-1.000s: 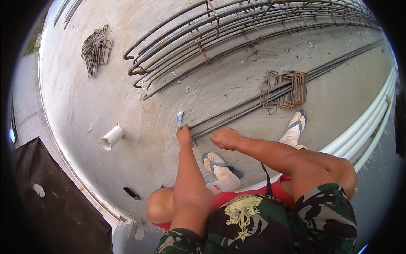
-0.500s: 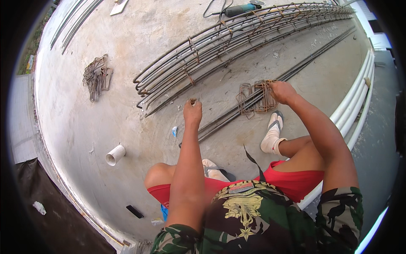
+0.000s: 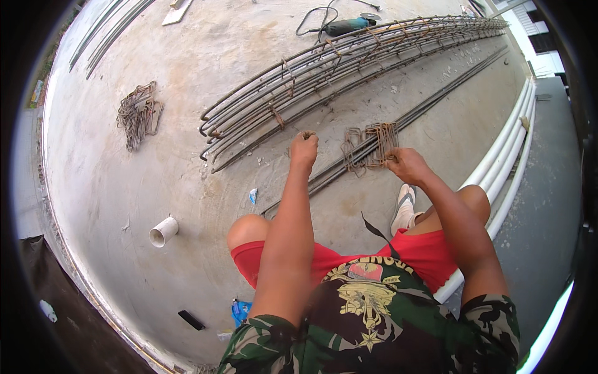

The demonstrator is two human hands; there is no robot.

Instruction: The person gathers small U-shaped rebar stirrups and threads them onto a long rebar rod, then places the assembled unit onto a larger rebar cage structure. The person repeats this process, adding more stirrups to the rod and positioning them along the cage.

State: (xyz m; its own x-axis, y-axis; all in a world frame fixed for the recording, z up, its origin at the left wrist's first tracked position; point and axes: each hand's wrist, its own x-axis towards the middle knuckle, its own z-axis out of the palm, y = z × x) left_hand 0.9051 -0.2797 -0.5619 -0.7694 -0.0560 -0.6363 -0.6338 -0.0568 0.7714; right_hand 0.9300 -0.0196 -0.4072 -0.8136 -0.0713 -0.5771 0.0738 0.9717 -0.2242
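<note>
Rusty rectangular steel stirrups (image 3: 381, 140) hang around a bundle of long steel rods (image 3: 324, 181) on the concrete. At their near right corner is my right hand (image 3: 408, 165), its fingers pinched on the edge of a stirrup. My left hand (image 3: 303, 154) is raised to the left of them, closed with the fingertips together; whatever small thing it holds I cannot make out. Just beyond my left hand lies a long tied rebar cage (image 3: 293, 87), apart from it.
A blue-green angle grinder (image 3: 349, 26) with a cord lies behind the cage. More stirrups (image 3: 138, 115) are piled at the left. A short white pipe piece (image 3: 164, 232), a black phone (image 3: 191, 320) and a blue packet (image 3: 240, 311) lie nearer. Long white pipes (image 3: 507, 156) run along the right.
My right hand has moved from the upper right end of the stirrups down to their near corner. My left hand has shifted right and slightly farther away. The view has tilted a little.
</note>
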